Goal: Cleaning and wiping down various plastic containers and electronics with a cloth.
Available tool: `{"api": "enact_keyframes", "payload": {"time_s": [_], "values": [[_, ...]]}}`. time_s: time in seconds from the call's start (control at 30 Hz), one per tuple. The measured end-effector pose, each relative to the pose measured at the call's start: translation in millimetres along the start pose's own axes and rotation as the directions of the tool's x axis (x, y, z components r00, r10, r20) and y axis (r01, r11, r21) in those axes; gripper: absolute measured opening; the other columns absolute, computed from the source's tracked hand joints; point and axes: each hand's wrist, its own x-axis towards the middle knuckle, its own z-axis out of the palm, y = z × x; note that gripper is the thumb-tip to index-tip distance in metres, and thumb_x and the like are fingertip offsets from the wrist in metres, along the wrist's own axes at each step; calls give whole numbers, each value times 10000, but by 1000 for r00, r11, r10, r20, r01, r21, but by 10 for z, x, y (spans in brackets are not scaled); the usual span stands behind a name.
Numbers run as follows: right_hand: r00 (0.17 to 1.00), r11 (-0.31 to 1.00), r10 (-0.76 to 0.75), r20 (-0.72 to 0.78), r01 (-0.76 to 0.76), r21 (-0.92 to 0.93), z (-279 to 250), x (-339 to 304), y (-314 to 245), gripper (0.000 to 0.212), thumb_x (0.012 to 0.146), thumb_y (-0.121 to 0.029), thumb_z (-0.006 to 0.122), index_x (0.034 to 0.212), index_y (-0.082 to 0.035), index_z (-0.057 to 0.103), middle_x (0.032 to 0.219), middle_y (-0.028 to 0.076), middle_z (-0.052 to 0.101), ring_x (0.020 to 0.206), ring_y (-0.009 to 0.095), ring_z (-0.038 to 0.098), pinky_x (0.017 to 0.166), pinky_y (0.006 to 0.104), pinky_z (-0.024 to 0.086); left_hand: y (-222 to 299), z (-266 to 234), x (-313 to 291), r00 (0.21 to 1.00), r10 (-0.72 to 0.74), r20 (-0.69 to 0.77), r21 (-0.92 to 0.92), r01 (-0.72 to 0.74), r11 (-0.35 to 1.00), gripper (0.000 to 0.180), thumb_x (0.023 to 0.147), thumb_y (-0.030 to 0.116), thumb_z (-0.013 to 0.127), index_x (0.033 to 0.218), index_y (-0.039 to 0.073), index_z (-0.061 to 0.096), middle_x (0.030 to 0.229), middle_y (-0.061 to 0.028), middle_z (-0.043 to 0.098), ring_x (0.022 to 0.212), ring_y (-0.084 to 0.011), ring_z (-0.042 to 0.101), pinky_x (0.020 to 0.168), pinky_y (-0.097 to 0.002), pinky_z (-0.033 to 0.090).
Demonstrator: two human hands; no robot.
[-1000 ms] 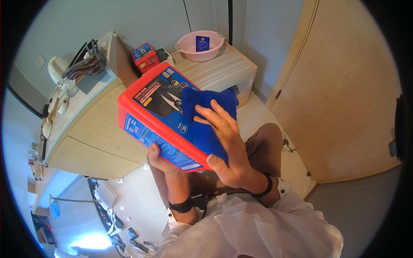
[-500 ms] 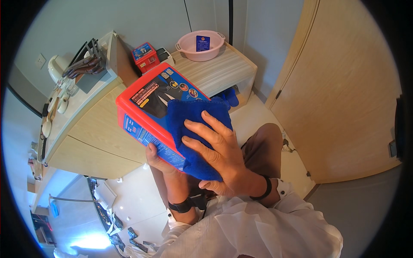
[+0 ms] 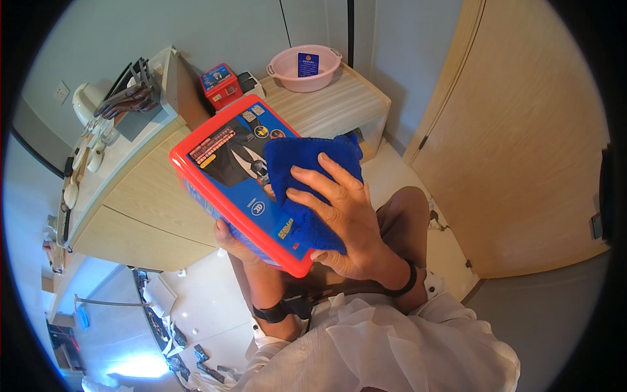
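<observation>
A red plastic box (image 3: 243, 196) with a blue and dark printed top is held up tilted before my body. My left hand (image 3: 238, 247) grips its near left side; the thumb shows there, while the other fingers are hidden behind and beneath the box. Across the right part of the printed top lies a blue cloth (image 3: 284, 160). My right hand (image 3: 343, 212) presses this cloth onto the surface, fingers stretched over it and thumb at its lower edge.
A pink basin (image 3: 307, 68) with a blue card stands on a low wooden cabinet (image 3: 326, 108); a smaller red box (image 3: 222, 86) is beside it. At left, a counter carries a knife block (image 3: 138, 121) and utensils. A wooden door (image 3: 516, 144) is at right.
The cloth and my right hand have slid up and to the right across the box's top, uncovering more of its print. The box has tilted slightly.
</observation>
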Motion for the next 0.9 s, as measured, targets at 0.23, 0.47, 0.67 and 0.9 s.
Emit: {"api": "enact_keyframes", "payload": {"time_s": [0.23,0.47,0.67,0.9], "values": [[999,999,-44,20,44,-15,-70,49,63,713,951,-631,453,1392,-76,530,1487,161,454,1426,447,306,1135,547,228,12,263,10,992,-73,-98,-49,69,996,826,828,636,588,1264,-65,561,1062,-250,687,947,-329,710,807,-419,612],[994,999,-17,109,21,-28,-135,104,79,756,926,-612,509,1477,-98,441,1560,146,348,1462,422,248,1066,570,283,29,187,-12,976,-123,-182,-40,117,992,845,775,612,651,1232,-94,569,1024,-254,688,886,-356,712,747,-451,616],[994,999,-19,107,23,-42,-138,134,79,764,919,-633,506,1455,-90,462,1548,166,362,1463,443,240,1098,571,264,55,53,-46,977,-193,-91,-69,188,980,809,784,545,678,1287,-71,532,1060,-285,670,896,-379,710,763,-473,615],[997,999,-20,69,23,-38,-137,183,105,753,898,-596,563,1454,-97,473,1558,149,349,1474,429,222,1115,594,254,53,71,-40,976,-207,-68,-105,199,974,759,766,478,723,1287,-42,538,1082,-276,670,905,-386,710,772,-485,614]]}}
